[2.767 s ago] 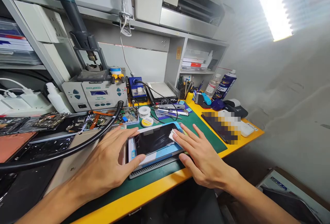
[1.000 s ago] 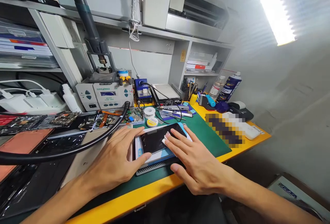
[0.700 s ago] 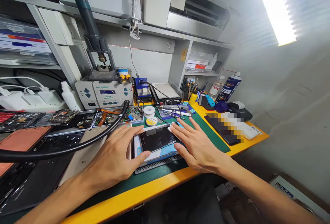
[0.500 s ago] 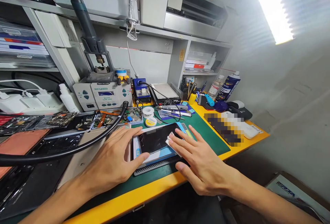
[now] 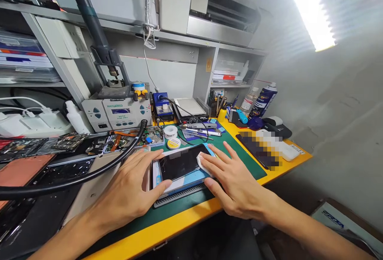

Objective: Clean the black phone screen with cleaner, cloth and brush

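A black-screened phone [image 5: 179,163] lies on a blue and white box [image 5: 187,179] near the front edge of the green mat [image 5: 191,202]. My left hand [image 5: 134,182] rests at the box's left side, thumb and fingers spread around the phone's left end. My right hand [image 5: 230,180] presses a small white cloth or pad [image 5: 203,165] against the phone's right end under its fingertips, with its thumb near the box's front right corner. A grey perforated plate [image 5: 179,196] shows beneath the box.
A black hose [image 5: 98,168] arches across the left over phone parts and a gold panel [image 5: 89,190]. Behind the box are circuit boards [image 5: 154,135], a solder spool [image 5: 170,131] and a round tin [image 5: 173,143]. Tweezers and pens lie behind; bottles [image 5: 263,99] stand back right.
The white pad and my right hand's fingertips have shifted slightly right along the phone, and the right thumb has moved up to the box. My left hand keeps its place by the box.
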Demonstrator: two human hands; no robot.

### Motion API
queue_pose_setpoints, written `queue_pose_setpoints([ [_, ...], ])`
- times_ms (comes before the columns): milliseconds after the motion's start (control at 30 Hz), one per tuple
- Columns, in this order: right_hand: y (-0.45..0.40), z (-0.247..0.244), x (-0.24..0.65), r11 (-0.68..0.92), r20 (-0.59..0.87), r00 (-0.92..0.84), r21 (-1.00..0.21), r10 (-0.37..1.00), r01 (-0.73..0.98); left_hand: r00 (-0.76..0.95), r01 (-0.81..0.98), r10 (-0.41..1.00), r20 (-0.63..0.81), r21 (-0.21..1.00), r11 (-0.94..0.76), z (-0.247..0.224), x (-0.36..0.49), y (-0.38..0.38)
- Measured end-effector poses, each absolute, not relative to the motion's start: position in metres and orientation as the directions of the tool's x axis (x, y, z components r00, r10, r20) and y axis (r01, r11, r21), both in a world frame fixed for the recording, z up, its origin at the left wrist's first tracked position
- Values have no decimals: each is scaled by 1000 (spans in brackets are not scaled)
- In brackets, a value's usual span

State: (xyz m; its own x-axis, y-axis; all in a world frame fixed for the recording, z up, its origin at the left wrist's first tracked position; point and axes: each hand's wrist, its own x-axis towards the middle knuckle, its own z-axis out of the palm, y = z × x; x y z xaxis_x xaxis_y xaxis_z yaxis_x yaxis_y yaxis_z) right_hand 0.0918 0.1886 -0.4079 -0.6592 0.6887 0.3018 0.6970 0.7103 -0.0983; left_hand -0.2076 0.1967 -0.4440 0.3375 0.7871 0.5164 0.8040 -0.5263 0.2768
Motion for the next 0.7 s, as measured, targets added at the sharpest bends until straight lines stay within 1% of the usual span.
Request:
queue_pose_setpoints([
  [100,193,-408,91,671,313,-616,-104,723,734,346,804,795,497,280,-525,-444,-207,198],
  [267,184,-413,69,739,297,-681,-175,669,650,349,808,782,517,257,-531,-447,-208,199],
  [367,181,-412,67,749,291,-692,-185,661,637,360,803,767,531,243,-545,-447,-208,198],
  [533,189,-407,81,678,309,-616,-161,725,717,350,807,775,526,252,-535,-444,-208,197],
  [700,195,-413,86,656,366,-587,-92,722,749,336,810,797,502,277,-516,-443,-207,197],
])
